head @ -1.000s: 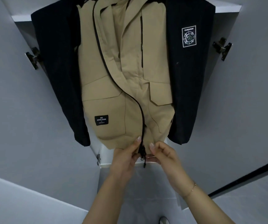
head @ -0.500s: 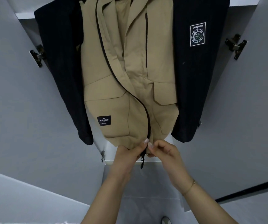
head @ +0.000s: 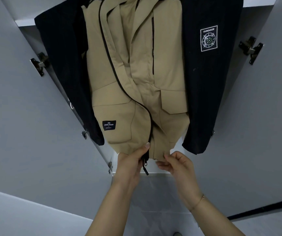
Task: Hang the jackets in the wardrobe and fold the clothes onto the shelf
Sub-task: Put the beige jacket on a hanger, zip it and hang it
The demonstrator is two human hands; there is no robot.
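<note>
A tan jacket with black sleeves hangs inside the open wardrobe, its front unzipped down to the hem. My left hand grips the left hem beside the black zipper, thumb pressed on the fabric, and the zipper pull dangles just below it. My right hand pinches the right hem corner with its fingertips, a short way right of the zipper. The hanger and rail are hidden above the top edge.
Grey wardrobe doors stand open on both sides, with metal hinges on the left and right. A white shelf edge runs just behind my hands. Pale floor lies below.
My right hand has slid right along the hem, away from the zipper, so the two hands are now apart. The view has tilted slightly.
</note>
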